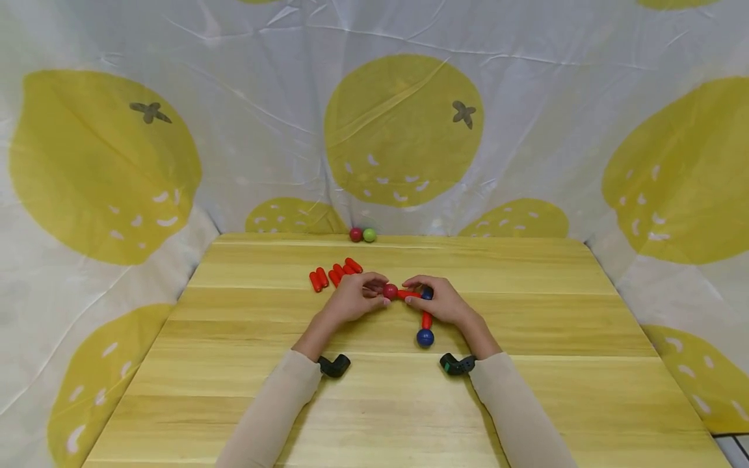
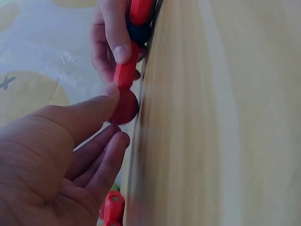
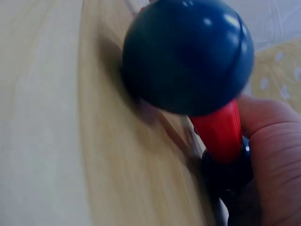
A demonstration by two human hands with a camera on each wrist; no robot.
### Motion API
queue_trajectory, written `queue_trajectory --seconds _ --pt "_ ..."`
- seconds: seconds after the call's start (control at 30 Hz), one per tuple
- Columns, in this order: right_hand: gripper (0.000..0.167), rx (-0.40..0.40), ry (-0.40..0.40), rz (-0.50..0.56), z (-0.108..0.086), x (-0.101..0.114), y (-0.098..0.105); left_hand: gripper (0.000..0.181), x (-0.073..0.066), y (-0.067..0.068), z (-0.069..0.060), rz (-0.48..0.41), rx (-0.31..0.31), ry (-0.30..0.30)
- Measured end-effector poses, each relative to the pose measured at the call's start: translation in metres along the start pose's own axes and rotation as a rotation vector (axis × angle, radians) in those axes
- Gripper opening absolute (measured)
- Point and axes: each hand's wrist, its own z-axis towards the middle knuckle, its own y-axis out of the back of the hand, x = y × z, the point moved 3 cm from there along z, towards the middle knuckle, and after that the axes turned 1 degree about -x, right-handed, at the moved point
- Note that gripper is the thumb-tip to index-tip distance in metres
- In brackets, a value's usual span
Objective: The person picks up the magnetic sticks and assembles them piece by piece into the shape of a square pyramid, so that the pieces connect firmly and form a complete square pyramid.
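Thumb of your L hand is at the red ball, w/ fingers fairly straight and the tips looking just short of it in the L wrist view; a loose cup at most, & can't tell if the thumb presses. Your R hand pinches the crossing rod, w/ the red ball at its L end & the blue corner ball at its R, part hidden by that hand. From there the lower rod runs toward you to the blue end ball.

Step in hand, prob.: seating the red ball on that rod. Hold the R pinch firm, close to the corner, so that joint doesn't twist or pop. Bring L fingertips round the ball's outer side, then push straight along the rod, no sideways bend. Watch the end ball; it may swing if your R wrist tilts. Mind the loose rods near your L hand, easy to scatter. Spare red ball & green ball sit well apart, back edge of the surface.
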Motion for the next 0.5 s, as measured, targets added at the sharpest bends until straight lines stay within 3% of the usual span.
queue_trajectory --seconds 0.27,0.5 --pt "0.044 -0.023 0.029 -0.010 -0.006 -0.001 0.007 0.040 0.012 0.033 -0.018 0.025 -0.116 0.031" --pt "0.057 -0.046 0.059 -0.018 -0.010 -0.004 0.010 0.041 0.033 0.073 -0.039 0.042 -0.320 0.117"
